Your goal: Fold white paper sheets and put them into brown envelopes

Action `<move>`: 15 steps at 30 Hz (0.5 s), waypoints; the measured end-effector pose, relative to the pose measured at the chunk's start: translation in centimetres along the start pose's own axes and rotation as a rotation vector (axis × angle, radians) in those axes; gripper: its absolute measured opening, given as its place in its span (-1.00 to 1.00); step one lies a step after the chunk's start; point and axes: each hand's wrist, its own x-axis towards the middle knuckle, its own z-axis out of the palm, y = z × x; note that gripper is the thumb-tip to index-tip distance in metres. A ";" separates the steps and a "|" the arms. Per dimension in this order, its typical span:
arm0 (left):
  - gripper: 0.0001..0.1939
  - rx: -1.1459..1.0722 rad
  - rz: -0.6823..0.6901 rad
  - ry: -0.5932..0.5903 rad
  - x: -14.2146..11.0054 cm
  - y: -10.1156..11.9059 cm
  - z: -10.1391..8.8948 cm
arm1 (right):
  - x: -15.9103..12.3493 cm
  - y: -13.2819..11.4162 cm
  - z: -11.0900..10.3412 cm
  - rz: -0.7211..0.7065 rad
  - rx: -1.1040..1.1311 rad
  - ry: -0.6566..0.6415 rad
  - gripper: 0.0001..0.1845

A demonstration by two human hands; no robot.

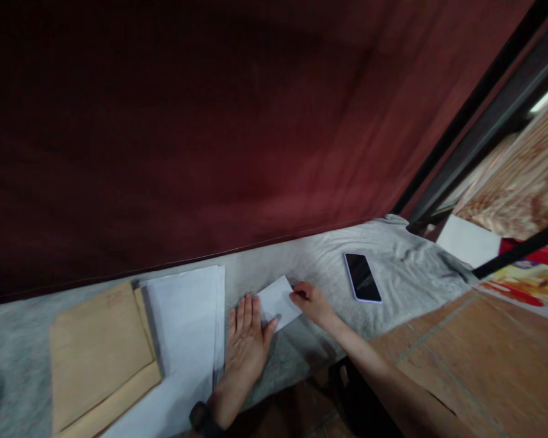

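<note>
Head view, only one we have: we see a small white paper [282,301] lying on grey cloth [313,252], between the two hands. Left hand [246,340] is flat and open, palm down, fingers pointing far, thumb over the paper's near left part; it presses, grips nothing we can see. Right hand [311,302] has its fingers curled in at the paper's right edge; pinching or just touching, we can't tell. Key relation: paper sits just right of the left hand and just left of the right hand, both touching it, so neither is clearly nearer. It lies skewed, one corner pointing far; its longer side seems to run far-left to near-right, but the left hand covers part, so we don't commit. Farther left we log a white paper stack [187,322], then brown envelopes [103,353] partly over it. Phone [363,278] lies flat right of the right hand.
</note>
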 end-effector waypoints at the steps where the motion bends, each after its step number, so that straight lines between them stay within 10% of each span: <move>1: -0.24 -0.078 -0.033 0.017 0.4 0.3 -0.6 | 0.2 -0.5 -0.7 -0.021 0.032 0.028 -0.86; 7: -0.38 -0.973 -0.418 -0.013 2.7 3.2 -4.6 | -0.8 -4.4 -4.2 -0.440 -0.028 0.344 -0.87; 11: -0.34 -1.479 -0.666 -0.196 2.9 4.2 -4.9 | -3.9 -5.3 -1.5 -0.630 -0.396 0.144 -0.85; 15: -0.46 -1.270 -0.688 -0.153 2.5 3.2 -3.8 | -5.9 -5.5 1.7 -0.600 -0.441 -0.052 -0.79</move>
